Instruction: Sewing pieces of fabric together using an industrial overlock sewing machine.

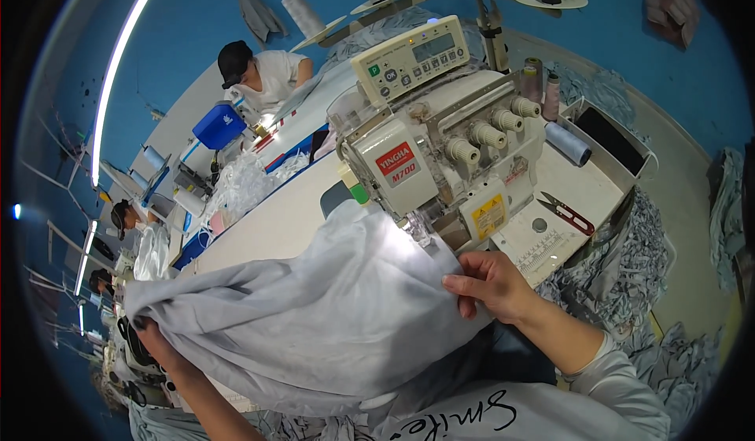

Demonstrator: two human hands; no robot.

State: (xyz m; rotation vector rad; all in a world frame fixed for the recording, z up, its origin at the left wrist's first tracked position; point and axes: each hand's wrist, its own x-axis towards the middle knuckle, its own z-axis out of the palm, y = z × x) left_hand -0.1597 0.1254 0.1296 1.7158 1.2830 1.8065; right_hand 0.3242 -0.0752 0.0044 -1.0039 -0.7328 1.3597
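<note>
Left hand [156, 342], right hand [497, 285] — both closed on grey cloth [322, 307].

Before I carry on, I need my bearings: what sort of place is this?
Probably a garment sewing workshop: grey cloth lies at the front of a sewing machine, thread cones stand on a rack behind it, and a co-worker bends over work beyond.

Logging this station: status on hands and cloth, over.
Right hand pinching grey cloth by sewing machine. Left hand at cloth's left end, partly hidden. Snips lie apart from cloth, nothing visibly blocking.
</note>
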